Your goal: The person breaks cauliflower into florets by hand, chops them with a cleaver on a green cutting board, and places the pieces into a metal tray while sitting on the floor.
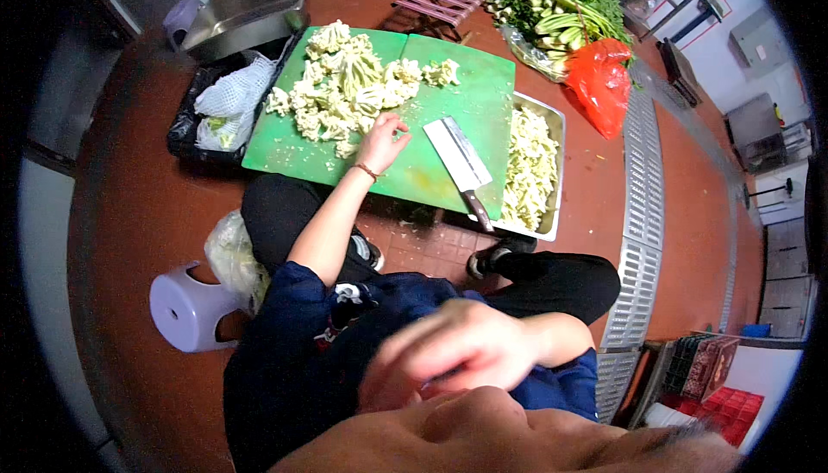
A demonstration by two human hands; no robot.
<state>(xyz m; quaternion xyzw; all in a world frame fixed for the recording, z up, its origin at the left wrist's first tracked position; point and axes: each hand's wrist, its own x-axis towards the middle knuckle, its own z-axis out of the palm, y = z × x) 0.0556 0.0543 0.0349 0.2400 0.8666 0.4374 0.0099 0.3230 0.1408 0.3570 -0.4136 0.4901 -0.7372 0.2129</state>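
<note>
Pale cauliflower florets [349, 85] lie heaped on the left half of a green cutting board [470, 68]. My left hand [384, 141] rests at the heap's near right edge, its fingers loosely curled and apart with nothing seen between them. To its right, a cleaver [457, 154] with a dark handle lies flat on the board, its handle reaching over the near edge. My right hand [466, 348] is raised close in front of me, away from the board. Motion smears its fingers, so their grip is unclear. Under the board's right side, a steel tray [559, 162] holds cut pale pieces.
A black-lined bin [185, 132] with white foam netting stands left of the board, near an empty-looking steel basin [250, 25]. Leafy green bunches [561, 3] and a red plastic bag [599, 85] lie beyond. A lilac stool [185, 309] stands left; a drain grate [640, 180] runs right.
</note>
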